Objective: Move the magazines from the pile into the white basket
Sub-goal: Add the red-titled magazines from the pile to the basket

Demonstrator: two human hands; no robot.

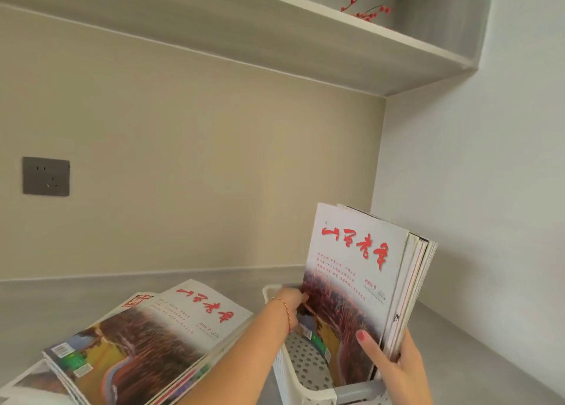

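A pile of magazines (143, 343) with red titles lies flat on the grey counter at lower left. To its right stands the white basket (301, 365) with a perforated floor. Several magazines (360, 282) stand upright in the basket, leaning right. My left hand (289, 305) reaches over the basket's far rim and grips the front magazine's left edge. My right hand (394, 365) holds the standing stack at its near lower corner, thumb across the front cover.
A grey wall socket (46, 176) sits on the beige back wall at left. A shelf (305, 37) overhead carries a red berry twig (367, 7). A white side wall closes the corner on the right. Another white container's edge (27, 383) shows under the pile.
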